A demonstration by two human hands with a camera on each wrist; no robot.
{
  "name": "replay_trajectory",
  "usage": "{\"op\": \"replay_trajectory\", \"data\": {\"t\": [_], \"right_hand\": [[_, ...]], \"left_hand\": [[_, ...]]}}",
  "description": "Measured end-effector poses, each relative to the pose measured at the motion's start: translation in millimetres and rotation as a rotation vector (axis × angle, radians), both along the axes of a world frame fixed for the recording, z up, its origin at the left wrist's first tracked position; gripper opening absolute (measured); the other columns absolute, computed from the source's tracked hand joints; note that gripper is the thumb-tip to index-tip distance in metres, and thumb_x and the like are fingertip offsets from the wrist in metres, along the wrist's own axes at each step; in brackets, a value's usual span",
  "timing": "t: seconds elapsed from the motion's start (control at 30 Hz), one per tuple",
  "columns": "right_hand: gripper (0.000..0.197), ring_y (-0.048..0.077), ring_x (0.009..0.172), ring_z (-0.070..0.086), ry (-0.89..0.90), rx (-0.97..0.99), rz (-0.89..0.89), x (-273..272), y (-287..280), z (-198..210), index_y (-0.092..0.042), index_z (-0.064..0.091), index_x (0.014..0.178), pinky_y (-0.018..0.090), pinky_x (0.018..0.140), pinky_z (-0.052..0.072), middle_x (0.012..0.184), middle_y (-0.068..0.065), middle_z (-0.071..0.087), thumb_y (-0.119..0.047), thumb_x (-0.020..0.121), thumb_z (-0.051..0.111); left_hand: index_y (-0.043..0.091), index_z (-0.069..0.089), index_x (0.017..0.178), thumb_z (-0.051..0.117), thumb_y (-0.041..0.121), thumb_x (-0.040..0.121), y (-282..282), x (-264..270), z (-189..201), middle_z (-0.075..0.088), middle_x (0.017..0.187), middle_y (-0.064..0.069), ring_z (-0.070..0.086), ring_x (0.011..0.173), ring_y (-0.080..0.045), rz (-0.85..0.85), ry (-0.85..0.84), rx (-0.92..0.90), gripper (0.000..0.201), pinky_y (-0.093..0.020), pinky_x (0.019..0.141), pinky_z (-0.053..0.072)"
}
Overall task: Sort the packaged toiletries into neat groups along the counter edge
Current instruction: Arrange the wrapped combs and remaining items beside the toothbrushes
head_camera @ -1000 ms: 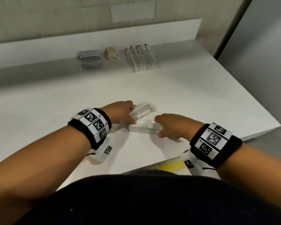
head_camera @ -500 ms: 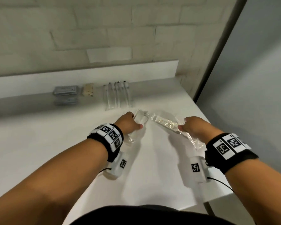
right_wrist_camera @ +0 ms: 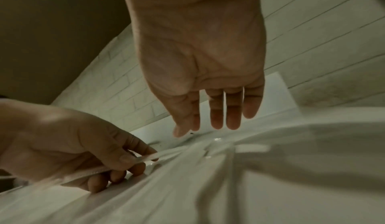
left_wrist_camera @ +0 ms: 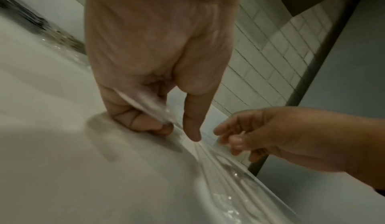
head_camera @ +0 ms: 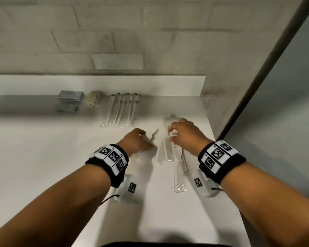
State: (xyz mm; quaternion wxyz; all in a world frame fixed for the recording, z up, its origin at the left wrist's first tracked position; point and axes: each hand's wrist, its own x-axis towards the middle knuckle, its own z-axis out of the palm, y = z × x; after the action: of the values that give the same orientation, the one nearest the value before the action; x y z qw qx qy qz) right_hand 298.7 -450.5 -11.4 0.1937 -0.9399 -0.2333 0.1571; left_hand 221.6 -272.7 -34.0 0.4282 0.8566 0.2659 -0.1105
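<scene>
Two clear-wrapped white combs (head_camera: 163, 152) (head_camera: 179, 172) lie side by side on the white counter (head_camera: 43, 157), near its right edge. My left hand (head_camera: 141, 139) is just left of them. It pinches another clear-wrapped comb (left_wrist_camera: 143, 105) between thumb and curled fingers, with the index finger pointing down at the counter. In the right wrist view that comb (right_wrist_camera: 116, 166) sticks out from the left hand's grip. My right hand (head_camera: 178, 132) hovers over the far ends of the lying combs, fingers (right_wrist_camera: 233, 112) straight and holding nothing.
Along the back ledge sit a stack of grey packets (head_camera: 70, 100), a small beige box (head_camera: 93, 99) and a row of wrapped toothbrushes (head_camera: 121, 109). The counter's right edge (head_camera: 221, 166) drops off close beside my right wrist. A tiled wall rises behind.
Both hands moved forward and to the right across the counter. The right hand let go of its wrapped comb, which now lies on the counter. The left hand still holds its comb.
</scene>
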Motion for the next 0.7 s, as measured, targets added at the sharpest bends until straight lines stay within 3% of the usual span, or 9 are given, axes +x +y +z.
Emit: {"op": "replay_trajectory", "data": {"t": [0.13,0.2,0.3,0.33,0.43,0.47,0.53,0.6,0.7], "right_hand": [[0.059,0.029,0.124,0.047,0.007,-0.22,0.252,16,34,2,-0.033,0.043,0.139,0.041,0.1,0.046,0.145,0.007,0.034,-0.013,0.085,0.058],[0.06,0.028,0.115,0.054,0.04,-0.301,0.353,24,39,5,-0.034,0.048,0.134,0.039,0.094,0.05,0.141,0.004,0.035,0.0,0.084,0.052],[0.04,0.026,0.091,0.067,0.089,-0.26,0.372,36,40,10,-0.024,0.056,0.107,0.033,0.075,0.053,0.118,0.002,0.051,-0.001,0.075,0.056],[0.035,0.025,0.084,0.068,0.089,-0.246,0.381,39,40,10,-0.022,0.055,0.102,0.031,0.071,0.052,0.111,0.002,0.054,-0.005,0.071,0.057],[0.022,0.023,0.07,0.068,0.054,-0.226,0.423,43,38,8,-0.019,0.055,0.091,0.033,0.066,0.051,0.096,0.002,0.056,-0.009,0.072,0.058],[0.019,0.02,0.069,0.067,0.008,-0.218,0.442,45,35,5,-0.019,0.057,0.087,0.032,0.065,0.051,0.095,-0.001,0.053,-0.006,0.074,0.061],[0.021,0.012,0.076,0.061,-0.09,-0.216,0.489,50,27,0,-0.022,0.062,0.081,0.027,0.067,0.049,0.093,-0.009,0.048,-0.005,0.072,0.071],[0.023,0.012,0.08,0.055,-0.062,-0.132,0.413,61,13,-1,-0.026,0.066,0.075,0.027,0.07,0.049,0.09,-0.011,0.049,-0.006,0.067,0.076],[0.028,0.016,0.081,0.057,-0.031,-0.084,0.254,86,-16,1,-0.028,0.061,0.069,0.022,0.068,0.041,0.081,-0.009,0.056,-0.003,0.071,0.073]], "left_hand": [[0.017,0.053,0.127,0.075,0.02,0.072,7,-6,3,0.065,0.115,-0.002,0.063,0.101,-0.021,-0.008,0.029,-0.035,0.059,-0.034,0.089,0.054],[0.016,0.059,0.121,0.071,0.02,0.068,11,-7,2,0.069,0.111,-0.002,0.066,0.099,-0.022,-0.029,0.05,-0.075,0.054,-0.036,0.089,0.055],[0.015,0.067,0.114,0.067,0.012,0.078,17,-7,2,0.072,0.106,-0.006,0.068,0.098,-0.025,-0.065,0.041,-0.091,0.037,-0.04,0.091,0.054],[0.016,0.068,0.112,0.065,0.011,0.082,19,-7,2,0.073,0.104,-0.007,0.068,0.095,-0.025,-0.085,0.044,-0.077,0.031,-0.037,0.088,0.055],[0.015,0.069,0.109,0.06,0.014,0.086,24,-6,3,0.072,0.083,-0.003,0.061,0.069,-0.016,-0.159,0.058,-0.026,0.025,-0.024,0.061,0.048],[0.015,0.069,0.109,0.059,0.016,0.087,26,-3,7,0.068,0.077,0.002,0.057,0.065,-0.013,-0.2,0.062,0.018,0.024,-0.022,0.057,0.044],[0.017,0.068,0.11,0.058,0.024,0.09,36,8,20,0.064,0.087,0.007,0.058,0.079,-0.012,-0.321,0.04,0.246,0.022,-0.022,0.069,0.044],[0.021,0.068,0.109,0.057,0.031,0.093,48,28,38,0.066,0.105,0.004,0.06,0.098,-0.017,-0.401,-0.041,0.484,0.022,-0.027,0.084,0.046],[0.031,0.067,0.107,0.052,0.033,0.094,55,64,62,0.066,0.115,0.005,0.059,0.107,-0.022,-0.506,-0.099,0.791,0.02,-0.032,0.09,0.044]]}}
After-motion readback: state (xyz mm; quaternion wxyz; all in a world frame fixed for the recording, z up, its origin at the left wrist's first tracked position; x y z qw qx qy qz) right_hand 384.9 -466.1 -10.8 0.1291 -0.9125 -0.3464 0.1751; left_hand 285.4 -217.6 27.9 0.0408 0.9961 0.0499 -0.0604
